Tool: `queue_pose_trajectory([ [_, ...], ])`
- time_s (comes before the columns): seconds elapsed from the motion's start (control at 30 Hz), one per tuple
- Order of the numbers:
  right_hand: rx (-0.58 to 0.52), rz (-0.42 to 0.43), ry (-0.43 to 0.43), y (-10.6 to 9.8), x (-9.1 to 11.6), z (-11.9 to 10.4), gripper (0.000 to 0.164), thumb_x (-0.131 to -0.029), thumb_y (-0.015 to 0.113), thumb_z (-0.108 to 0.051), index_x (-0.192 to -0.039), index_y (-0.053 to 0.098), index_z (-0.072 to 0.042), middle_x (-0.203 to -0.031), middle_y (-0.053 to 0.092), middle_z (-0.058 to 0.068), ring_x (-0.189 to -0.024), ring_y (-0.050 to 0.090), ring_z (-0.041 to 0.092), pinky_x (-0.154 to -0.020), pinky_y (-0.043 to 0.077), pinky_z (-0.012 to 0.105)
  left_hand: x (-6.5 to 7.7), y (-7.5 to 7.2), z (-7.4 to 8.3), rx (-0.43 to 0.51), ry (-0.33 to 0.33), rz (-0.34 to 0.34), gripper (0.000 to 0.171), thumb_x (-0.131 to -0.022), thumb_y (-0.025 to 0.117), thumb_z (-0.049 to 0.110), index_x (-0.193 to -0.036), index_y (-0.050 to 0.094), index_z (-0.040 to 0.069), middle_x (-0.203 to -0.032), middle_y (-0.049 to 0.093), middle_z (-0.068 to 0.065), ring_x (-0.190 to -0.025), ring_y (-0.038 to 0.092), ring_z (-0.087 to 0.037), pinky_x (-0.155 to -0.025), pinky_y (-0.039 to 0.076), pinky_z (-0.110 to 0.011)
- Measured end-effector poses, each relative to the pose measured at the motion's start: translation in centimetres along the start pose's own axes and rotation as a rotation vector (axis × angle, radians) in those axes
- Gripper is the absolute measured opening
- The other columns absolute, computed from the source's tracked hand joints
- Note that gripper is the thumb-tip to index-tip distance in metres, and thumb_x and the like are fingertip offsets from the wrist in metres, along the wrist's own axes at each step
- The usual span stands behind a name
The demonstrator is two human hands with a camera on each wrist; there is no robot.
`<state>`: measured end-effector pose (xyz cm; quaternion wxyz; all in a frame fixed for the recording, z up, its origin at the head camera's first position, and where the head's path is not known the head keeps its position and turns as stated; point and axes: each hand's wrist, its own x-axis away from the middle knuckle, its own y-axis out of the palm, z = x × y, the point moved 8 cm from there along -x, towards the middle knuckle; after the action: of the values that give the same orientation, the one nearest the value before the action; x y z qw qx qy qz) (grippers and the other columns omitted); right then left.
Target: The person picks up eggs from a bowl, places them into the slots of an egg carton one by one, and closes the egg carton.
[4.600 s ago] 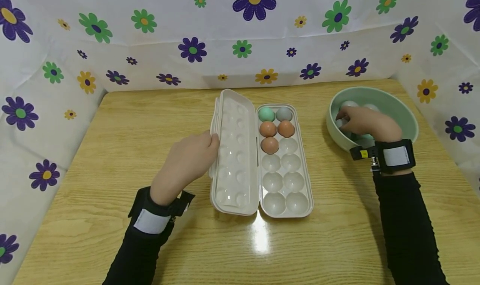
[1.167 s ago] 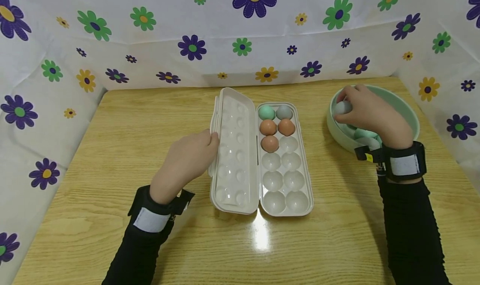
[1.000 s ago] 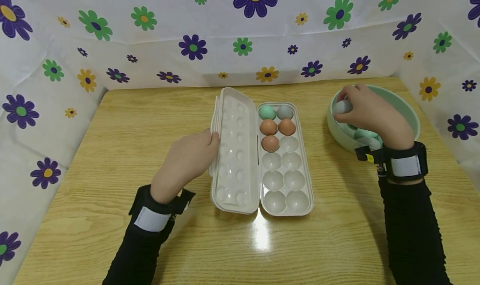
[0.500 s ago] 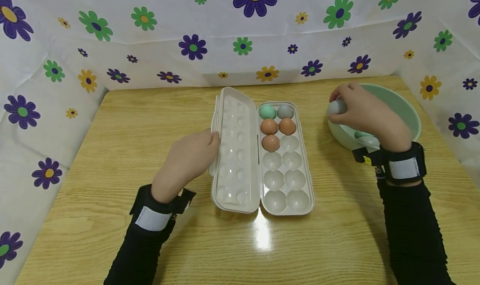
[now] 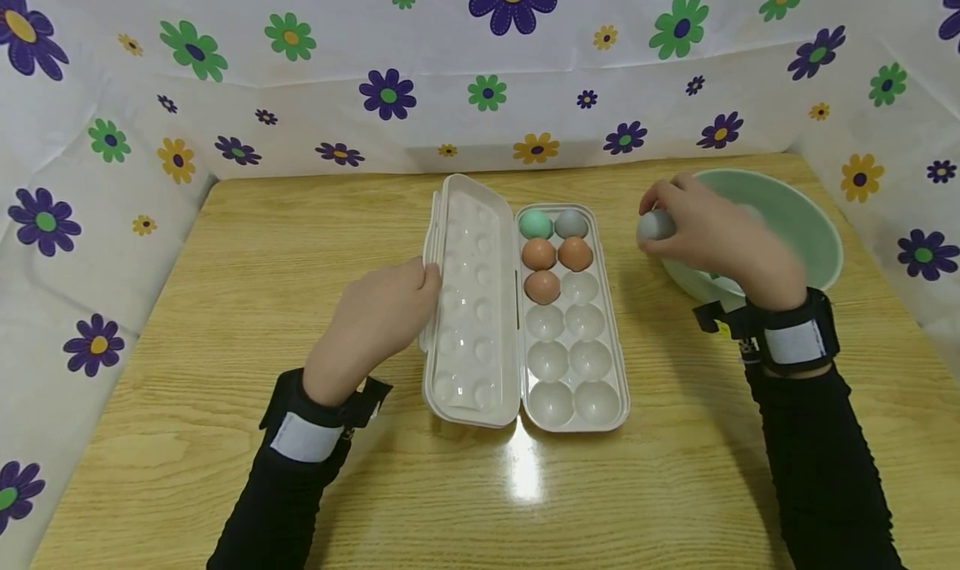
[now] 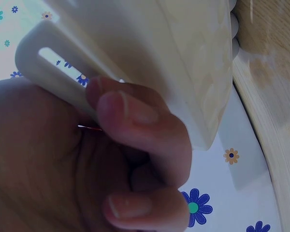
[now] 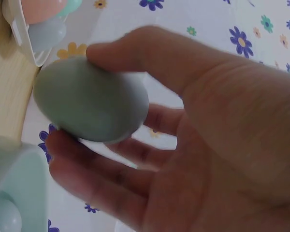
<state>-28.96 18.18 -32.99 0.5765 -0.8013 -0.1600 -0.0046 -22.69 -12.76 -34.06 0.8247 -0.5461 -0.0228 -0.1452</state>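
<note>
My left hand [image 5: 372,322] pinches the outer edge of the carton's raised lid [image 5: 471,320]; the left wrist view shows fingers curled at a slotted tab [image 6: 63,65]. The egg carton [image 5: 551,382] lies open, its far cups holding a green egg [image 5: 536,224], a grey egg [image 5: 572,223] and three brown eggs [image 5: 538,254]. My right hand [image 5: 708,228] holds a pale grey-green egg [image 7: 92,99] between thumb and fingertips, just past the left rim of the green bowl [image 5: 817,228]. Inside the bowl, the hand hides most of the other eggs.
The wooden table [image 5: 285,220] reaches back to a white flowered cloth [image 5: 315,70], which rises behind and along both sides. Bare tabletop separates the carton from the bowl. Several cups in the carton's near rows hold no egg.
The right hand has gripped an egg, lifted it out of the bowl and carried it left past the rim. The left hand and the carton stay as they were.
</note>
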Motion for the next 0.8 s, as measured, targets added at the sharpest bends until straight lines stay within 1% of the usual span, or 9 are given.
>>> queue_pose_trajectory([
  [0.13, -0.008, -0.027, -0.062, 0.7, -0.2, -0.9, 0.046, -0.093, 0.068, -0.028, -0.129, 0.050, -0.006, -0.132, 0.044, 0.022, -0.110, 0.051, 0.040, -0.092, 0.050, 0.058, 0.0, 0.0, 0.0, -0.001, 0.003, -0.003, 0.042, -0.107, 0.023, 0.033, -0.100, 0.057, 0.009, -0.072, 0.055, -0.006, -0.061, 0.054, -0.021, -0.052, 0.039, -0.032],
  [0.3, -0.031, -0.053, -0.102, 1.3, -0.4, -1.7, 0.044, -0.093, 0.067, -0.027, -0.128, 0.052, -0.006, -0.129, 0.044, 0.021, -0.108, 0.053, 0.039, -0.093, 0.050, 0.057, 0.1, 0.0, -0.1, -0.008, 0.002, 0.001, 0.043, -0.107, 0.023, 0.033, -0.099, 0.057, 0.008, -0.071, 0.054, -0.007, -0.062, 0.054, -0.021, -0.052, 0.038, -0.032],
  [0.53, -0.033, -0.058, -0.115, 1.5, -0.4, -2.3, 0.042, -0.092, 0.068, -0.025, -0.127, 0.053, -0.007, -0.129, 0.045, 0.020, -0.106, 0.053, 0.037, -0.092, 0.051, 0.056, 0.1, -0.1, 0.1, -0.005, 0.006, 0.002, 0.042, -0.107, 0.024, 0.032, -0.098, 0.057, 0.009, -0.071, 0.056, -0.007, -0.061, 0.054, -0.021, -0.052, 0.039, -0.032],
  [0.67, -0.038, -0.058, -0.123, 1.8, -0.4, -2.7, 0.041, -0.092, 0.069, -0.023, -0.126, 0.054, -0.007, -0.128, 0.045, 0.019, -0.103, 0.054, 0.036, -0.089, 0.052, 0.053, 0.1, -0.2, 0.1, -0.006, 0.006, 0.003, 0.042, -0.107, 0.024, 0.032, -0.097, 0.057, 0.010, -0.071, 0.056, -0.006, -0.062, 0.054, -0.021, -0.053, 0.039, -0.032],
  [0.8, -0.042, -0.054, -0.136, 2.0, -0.4, -3.2, 0.042, -0.091, 0.071, -0.022, -0.126, 0.054, -0.007, -0.126, 0.047, 0.018, -0.102, 0.055, 0.034, -0.088, 0.053, 0.051, 0.1, -0.2, 0.1, 0.000, 0.003, 0.002, 0.042, -0.107, 0.024, 0.032, -0.098, 0.057, 0.009, -0.071, 0.056, -0.007, -0.061, 0.055, -0.021, -0.052, 0.039, -0.032],
])
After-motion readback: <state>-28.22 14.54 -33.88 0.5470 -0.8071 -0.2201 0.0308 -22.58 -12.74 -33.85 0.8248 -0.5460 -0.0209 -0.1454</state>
